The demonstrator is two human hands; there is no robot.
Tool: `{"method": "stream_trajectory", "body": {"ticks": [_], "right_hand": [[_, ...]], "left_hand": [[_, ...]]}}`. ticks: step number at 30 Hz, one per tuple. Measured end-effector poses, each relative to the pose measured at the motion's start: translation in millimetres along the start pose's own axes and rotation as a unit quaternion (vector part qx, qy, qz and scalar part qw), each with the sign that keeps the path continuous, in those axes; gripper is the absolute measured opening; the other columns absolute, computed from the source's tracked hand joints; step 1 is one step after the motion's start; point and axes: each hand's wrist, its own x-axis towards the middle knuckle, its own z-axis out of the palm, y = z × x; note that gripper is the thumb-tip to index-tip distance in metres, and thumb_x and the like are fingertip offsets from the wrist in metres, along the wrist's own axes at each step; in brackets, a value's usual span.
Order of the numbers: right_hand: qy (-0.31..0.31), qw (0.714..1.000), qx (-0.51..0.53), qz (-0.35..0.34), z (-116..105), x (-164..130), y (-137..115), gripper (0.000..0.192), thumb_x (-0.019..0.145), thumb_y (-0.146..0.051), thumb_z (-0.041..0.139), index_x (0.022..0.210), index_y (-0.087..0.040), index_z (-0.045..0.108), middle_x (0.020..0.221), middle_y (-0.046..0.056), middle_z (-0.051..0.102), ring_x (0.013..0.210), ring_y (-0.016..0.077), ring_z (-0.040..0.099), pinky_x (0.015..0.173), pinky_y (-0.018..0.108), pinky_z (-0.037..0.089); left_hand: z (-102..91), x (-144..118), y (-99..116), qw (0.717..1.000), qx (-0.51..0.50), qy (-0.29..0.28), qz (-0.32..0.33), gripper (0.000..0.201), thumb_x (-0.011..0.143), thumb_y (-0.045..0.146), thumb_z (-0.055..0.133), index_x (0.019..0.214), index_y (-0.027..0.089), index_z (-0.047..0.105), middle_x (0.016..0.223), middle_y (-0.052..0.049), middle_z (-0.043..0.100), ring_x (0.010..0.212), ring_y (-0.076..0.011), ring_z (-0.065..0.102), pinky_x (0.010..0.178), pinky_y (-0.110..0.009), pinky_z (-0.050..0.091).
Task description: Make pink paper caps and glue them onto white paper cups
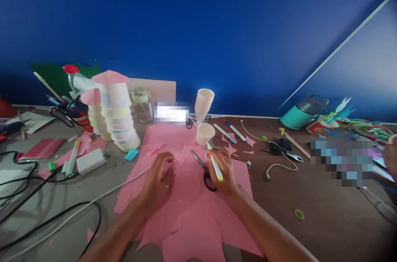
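Observation:
My right hand (225, 171) grips a white marker (216, 165) with a yellow end, its other end pointing up toward a single white paper cup (205, 133). Just left of that hand lie scissors (199, 159) with black handles, blades pointing away. My left hand (158, 179) rests on pink paper (192, 218) with fingers loosely curled, thumb apart, and nothing visible between them. Between both hands a round pink paper piece (186, 183) lies on the larger sheets. Behind the single cup leans a nested stack of paper cups (204, 103).
Left stand cup towers (119, 113) with pink paper tops, a glass jar (141, 107) and cables. Markers (225, 133), pink scraps, a white cord (281, 165) and a teal bottle (300, 113) lie right. Another person's hand (390, 154) shows at the right edge.

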Motion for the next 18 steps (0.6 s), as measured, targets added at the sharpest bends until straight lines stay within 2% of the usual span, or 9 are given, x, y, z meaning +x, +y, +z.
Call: {"method": "stream_trajectory", "body": {"ticks": [2,5,8,10,14,18], "right_hand": [[0.024,0.999,-0.032,0.021,0,0,3,0.037,0.093,-0.013,0.047,0.128,-0.021,0.055,0.089,0.007,0.069,0.082,0.0241,0.064,0.083,0.044,0.048],[0.043,0.995,-0.085,0.036,0,1,5,0.049,0.092,-0.022,0.05,0.141,-0.019,0.043,0.107,0.013,0.066,0.1,0.0303,0.06,0.091,0.052,0.047],[0.028,0.993,-0.108,0.037,-1,2,6,0.063,0.09,-0.034,0.055,0.146,-0.016,0.035,0.118,0.017,0.06,0.112,0.035,0.053,0.096,0.059,0.044],[0.006,0.993,-0.104,0.048,-2,2,7,0.066,0.089,-0.04,0.054,0.147,-0.016,0.033,0.12,0.017,0.057,0.114,0.0352,0.052,0.098,0.06,0.042],[-0.01,0.99,-0.09,0.105,-2,-1,17,0.057,0.092,-0.046,0.047,0.144,-0.021,0.041,0.119,0.014,0.058,0.113,0.0323,0.052,0.097,0.057,0.043],[0.013,0.978,-0.111,0.177,3,-3,31,0.037,0.099,-0.038,0.039,0.125,-0.025,0.061,0.11,0.01,0.063,0.108,0.0274,0.056,0.097,0.049,0.042]], "left_hand": [[0.0,-1,0,0.999,0.017,-0.037,0.021,0.014,0.095,0.021,0.049,0.107,0.022,0.057,0.105,-0.009,0.067,0.101,-0.024,0.063,0.089,-0.041,0.051],[0.0,-1,3,0.991,0.051,-0.097,0.077,0.015,0.092,0.026,0.057,0.106,0.02,0.06,0.105,-0.009,0.069,0.101,-0.027,0.061,0.091,-0.045,0.049],[-0.4,-1,5,0.98,0.084,-0.153,0.092,0.019,0.09,0.031,0.064,0.104,0.019,0.063,0.107,-0.009,0.068,0.104,-0.0283,0.059,0.101,-0.052,0.043],[-0.7,-1,4,0.976,0.108,-0.169,0.08,0.021,0.09,0.032,0.064,0.106,0.019,0.063,0.11,-0.009,0.067,0.107,-0.0289,0.057,0.106,-0.056,0.039],[-0.5,-2,2,0.971,0.141,-0.183,0.062,0.024,0.091,0.03,0.062,0.112,0.019,0.063,0.117,-0.01,0.066,0.112,-0.0305,0.056,0.109,-0.061,0.034],[-0.4,-3,2,0.966,0.156,-0.197,0.059,0.025,0.091,0.031,0.062,0.113,0.02,0.064,0.119,-0.009,0.065,0.115,-0.0308,0.055,0.111,-0.063,0.031]]}}
